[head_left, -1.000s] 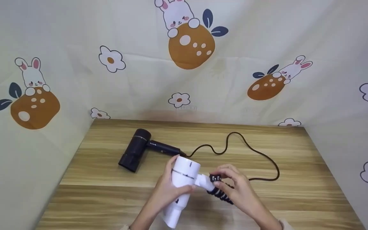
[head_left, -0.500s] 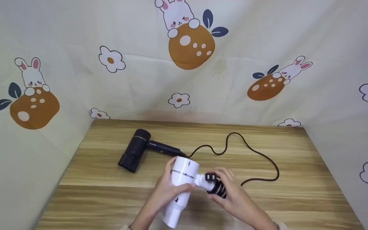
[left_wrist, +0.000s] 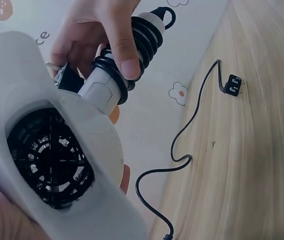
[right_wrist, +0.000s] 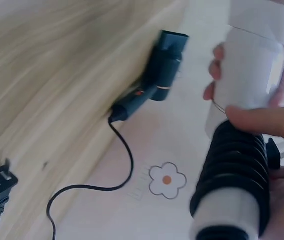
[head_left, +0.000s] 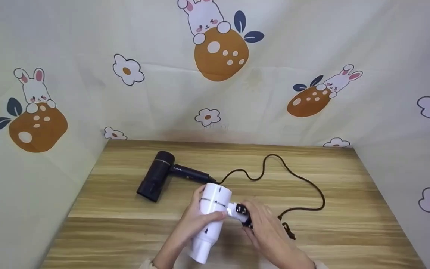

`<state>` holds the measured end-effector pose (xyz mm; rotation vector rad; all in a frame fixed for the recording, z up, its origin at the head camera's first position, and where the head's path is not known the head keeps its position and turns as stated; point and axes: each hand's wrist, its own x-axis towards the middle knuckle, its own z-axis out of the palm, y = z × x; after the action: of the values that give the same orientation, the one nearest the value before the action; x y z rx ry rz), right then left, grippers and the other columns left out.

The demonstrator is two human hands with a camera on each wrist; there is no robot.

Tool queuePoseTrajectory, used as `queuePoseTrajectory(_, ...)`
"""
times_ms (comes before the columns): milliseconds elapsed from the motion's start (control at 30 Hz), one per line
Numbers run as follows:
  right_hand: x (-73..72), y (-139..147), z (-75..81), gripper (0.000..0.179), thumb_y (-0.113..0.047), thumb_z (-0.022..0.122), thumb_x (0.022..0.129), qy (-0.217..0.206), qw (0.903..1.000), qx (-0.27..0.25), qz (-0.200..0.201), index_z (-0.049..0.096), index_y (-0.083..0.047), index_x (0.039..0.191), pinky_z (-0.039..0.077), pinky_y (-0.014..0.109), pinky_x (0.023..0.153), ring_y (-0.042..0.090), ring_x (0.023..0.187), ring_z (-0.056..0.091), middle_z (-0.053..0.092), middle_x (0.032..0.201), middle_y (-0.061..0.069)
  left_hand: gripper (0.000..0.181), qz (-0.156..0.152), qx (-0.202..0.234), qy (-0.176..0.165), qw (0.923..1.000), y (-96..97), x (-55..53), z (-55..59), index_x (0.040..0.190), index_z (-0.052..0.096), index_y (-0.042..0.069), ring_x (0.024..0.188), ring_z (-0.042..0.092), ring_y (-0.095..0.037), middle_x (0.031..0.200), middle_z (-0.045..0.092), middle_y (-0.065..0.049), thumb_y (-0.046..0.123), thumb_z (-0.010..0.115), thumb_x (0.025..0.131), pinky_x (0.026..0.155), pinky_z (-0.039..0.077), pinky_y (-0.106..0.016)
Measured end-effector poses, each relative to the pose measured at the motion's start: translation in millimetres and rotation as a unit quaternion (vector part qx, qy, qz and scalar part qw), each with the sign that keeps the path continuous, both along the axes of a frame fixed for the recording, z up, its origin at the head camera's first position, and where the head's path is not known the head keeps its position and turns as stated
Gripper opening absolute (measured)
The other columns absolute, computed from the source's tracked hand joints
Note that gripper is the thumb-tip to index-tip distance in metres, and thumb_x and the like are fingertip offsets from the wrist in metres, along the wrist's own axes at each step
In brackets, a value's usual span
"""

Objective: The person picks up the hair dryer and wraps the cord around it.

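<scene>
In the head view, holds a glossy white plastic hair dryer (head_left: 213, 220) above a wood-grained tabletop (head_left: 125, 231) with the left hand (head_left: 195, 222), wrapping round the barrel and laying the thumb across it near the root of the handle. Grips the cylindrical white plastic handle (head_left: 232, 213), to the right of the barrel, with the right hand (head_left: 270, 229), covering most of it. Between barrel and right hand, over the handle, a squarish black two-pronged plug (head_left: 241, 209); just below, a sliver of thin black cord (head_left: 247, 223). Farther back on the tabletop, a dark black hair dryer (head_left: 158, 175) with a thin black cable (head_left: 315, 186) trailing rightward, before a pale cloth backdrop (head_left: 162, 97) printed with rabbits, oranges and flowers. In the left wrist view, turns the barrel's open end, with its round black grille, toward the camera; clasps the cord coils on the handle with the right hand, stretching the thumb over them. Beneath the right fingers, beside the barrel, the dark plug; impossible to tell any pinch on it. In the right wrist view, presses the right thumb on the topmost coils, next to the barrel, and rests the left fingertips along the barrel's side.
</scene>
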<state>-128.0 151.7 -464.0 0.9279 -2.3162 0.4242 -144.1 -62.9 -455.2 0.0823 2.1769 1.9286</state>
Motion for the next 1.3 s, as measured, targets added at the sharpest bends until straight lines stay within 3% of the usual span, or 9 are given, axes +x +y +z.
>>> queuePoseTrajectory(100, -2.0, 0.1, -5.0, 0.06, -0.012, 0.074, 0.067, 0.038, 0.9992, -0.003, 0.005, 0.052, 0.001, 0.122, 0.049, 0.029, 0.081, 0.02, 0.1, 0.058, 0.059, 0.113, 0.009, 0.098, -0.009, 0.013, -0.013, 0.9998, -1.2, -1.4, -1.6, 0.147, 0.011, 0.01, 0.083, 0.059, -0.024, 0.121, 0.049, -0.025, 0.021, 0.074, 0.073, 0.068, 0.054, -0.038)
queuePoseTrajectory(233, -3.6, 3.1, -7.4, 0.061, -0.013, 0.077, 0.065, 0.051, 0.9982, -0.025, 0.019, 0.055, -0.002, 0.121, 0.049, 0.03, 0.082, 0.02, 0.099, 0.059, 0.06, 0.114, 0.008, 0.098, -0.022, 0.02, -0.023, 0.9993, -2.1, -3.3, -1.6, 0.147, 0.009, 0.009, 0.081, 0.06, -0.023, 0.12, 0.049, -0.025, 0.022, 0.074, 0.075, 0.066, 0.055, -0.037)
queuePoseTrajectory(333, -3.9, 5.5, -7.4, 0.059, -0.013, 0.077, 0.066, 0.026, 0.9986, -0.04, 0.026, 0.056, -0.002, 0.12, 0.05, 0.031, 0.083, 0.021, 0.099, 0.06, 0.06, 0.115, 0.008, 0.099, -0.03, 0.009, -0.015, 0.9994, -1.9, -4.4, -0.9, 0.147, 0.009, 0.008, 0.079, 0.06, -0.023, 0.116, 0.051, -0.024, 0.025, 0.074, 0.075, 0.065, 0.055, -0.037)
queuePoseTrajectory(400, -4.1, 6.4, -6.6, 0.053, -0.012, 0.076, 0.069, -0.013, 0.9976, -0.059, 0.034, 0.057, -0.003, 0.118, 0.051, 0.031, 0.085, 0.02, 0.1, 0.061, 0.061, 0.115, 0.007, 0.099, -0.031, -0.007, -0.004, 0.9995, -1.7, -4.6, -1.2, 0.147, 0.011, 0.008, 0.077, 0.061, -0.023, 0.112, 0.053, -0.024, 0.027, 0.074, 0.074, 0.063, 0.055, -0.036)
queuePoseTrajectory(567, -6.3, 5.0, -5.0, 0.037, -0.001, 0.069, 0.076, -0.092, 0.9866, -0.122, 0.056, 0.059, -0.006, 0.111, 0.053, 0.029, 0.084, 0.018, 0.097, 0.064, 0.063, 0.109, 0.001, 0.097, -0.022, -0.048, 0.009, 0.9986, -0.9, -3.1, -6.5, 0.146, 0.016, 0.009, 0.073, 0.061, -0.021, 0.104, 0.057, -0.022, 0.028, 0.075, 0.072, 0.059, 0.055, -0.034)
queuePoseTrajectory(800, -9.7, 3.8, -8.9, 0.033, 0.005, 0.069, 0.076, -0.08, 0.9789, -0.187, 0.012, 0.06, -0.003, 0.106, 0.051, 0.017, 0.08, 0.017, 0.085, 0.067, 0.066, 0.098, 0.001, 0.098, -0.011, -0.057, -0.004, 0.9983, 5.4, -1.5, -9.5, 0.146, 0.016, 0.005, 0.073, 0.061, -0.022, 0.104, 0.057, -0.022, 0.027, 0.075, 0.07, 0.059, 0.055, -0.034)
queuePoseTrajectory(1067, -11.1, 9.2, -15.0, 0.026, -0.016, 0.058, 0.089, 0.038, 0.9913, -0.095, 0.082, 0.062, 0.0, 0.109, 0.051, 0.029, 0.087, 0.021, 0.095, 0.065, 0.065, 0.106, 0.006, 0.093, -0.018, -0.036, -0.017, 0.9991, 4.1, -2.8, -13.9, 0.144, 0.019, 0.002, 0.076, 0.06, -0.022, 0.107, 0.057, -0.021, 0.029, 0.074, 0.073, 0.062, 0.054, -0.035)
queuePoseTrajectory(1200, -4.6, 11.4, -19.6, 0.051, -0.036, 0.063, 0.086, 0.051, 0.9971, -0.025, 0.051, 0.056, 0.003, 0.117, 0.051, 0.035, 0.086, 0.024, 0.101, 0.061, 0.061, 0.114, 0.012, 0.091, -0.013, -0.012, -0.033, 0.9993, 5.1, -2.4, -15.3, 0.144, 0.017, 0.002, 0.078, 0.06, -0.022, 0.107, 0.056, -0.02, 0.028, 0.072, 0.076, 0.064, 0.054, -0.036)
queuePoseTrajectory(1300, -2.1, 12.3, -25.1, 0.061, -0.035, 0.067, 0.079, 0.07, 0.9973, 0.016, 0.014, 0.051, 0.006, 0.121, 0.05, 0.037, 0.086, 0.027, 0.103, 0.059, 0.058, 0.117, 0.017, 0.092, -0.014, 0.005, -0.05, 0.9986, 6.3, -5.1, -13.8, 0.144, 0.015, 0.002, 0.077, 0.06, -0.023, 0.107, 0.055, -0.022, 0.029, 0.072, 0.077, 0.063, 0.055, -0.036)
